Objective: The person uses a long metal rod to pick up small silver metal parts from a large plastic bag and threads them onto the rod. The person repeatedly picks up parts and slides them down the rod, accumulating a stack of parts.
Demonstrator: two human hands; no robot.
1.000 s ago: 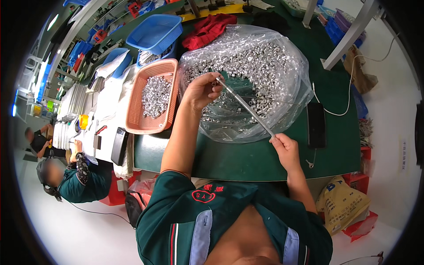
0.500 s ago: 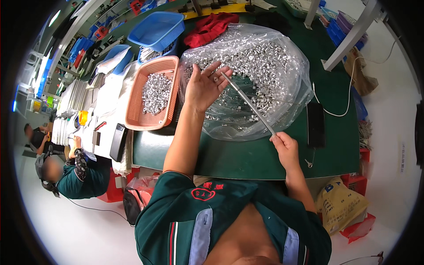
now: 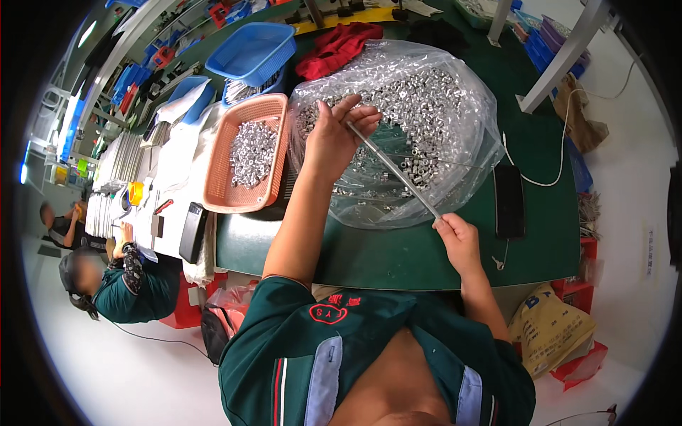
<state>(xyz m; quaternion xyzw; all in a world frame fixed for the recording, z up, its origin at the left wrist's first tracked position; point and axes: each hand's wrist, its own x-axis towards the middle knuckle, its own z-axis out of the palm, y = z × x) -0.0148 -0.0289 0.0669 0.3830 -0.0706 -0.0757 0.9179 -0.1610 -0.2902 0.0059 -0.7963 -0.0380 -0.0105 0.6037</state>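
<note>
My right hand point(image 3: 460, 241) pinches a slim silver metal rod point(image 3: 395, 170) slanting up to my left hand point(image 3: 332, 140), fingers uncurled. Slack pinch could drop it among small silver metal rings point(image 3: 435, 99) beyond.

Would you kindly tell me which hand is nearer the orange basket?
Left. The left hand is just right of the orange basket; the right hand, holding the metal rod, is farther right.

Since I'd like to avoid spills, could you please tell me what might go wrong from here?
The right hand holds the metal rod near one end, so it might tilt or slip. Small metal sleeves lie loose in the clear plastic bag; tugging it could scatter them.
</note>
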